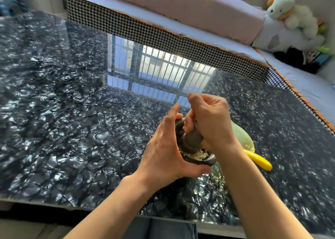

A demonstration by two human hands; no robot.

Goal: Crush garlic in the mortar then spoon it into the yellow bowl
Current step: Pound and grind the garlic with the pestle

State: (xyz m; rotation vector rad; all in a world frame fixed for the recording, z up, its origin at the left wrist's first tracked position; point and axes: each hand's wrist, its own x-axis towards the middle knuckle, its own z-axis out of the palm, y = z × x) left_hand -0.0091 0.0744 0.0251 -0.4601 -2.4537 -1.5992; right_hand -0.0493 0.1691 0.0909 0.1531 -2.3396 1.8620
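Observation:
A dark stone mortar [203, 161] stands on the glossy black table near its front edge. My left hand [165, 148] grips the mortar's left side, thumb under the near rim. My right hand [210, 122] grips a dark pestle [193, 140], whose head is down inside the mortar. Pale crushed garlic [196, 155] lies in the mortar beside the pestle head. The yellow bowl [244, 139] sits just right of the mortar, mostly hidden behind my right wrist. A yellow spoon handle [259, 159] lies on the table at the bowl's near right.
The black marbled table [72, 111] stretches wide to the left and back. A sofa with houndstooth trim [163, 33] borders the far and right sides. Plush toys [290, 15] sit at the back right. A few garlic bits [218, 175] lie by the mortar.

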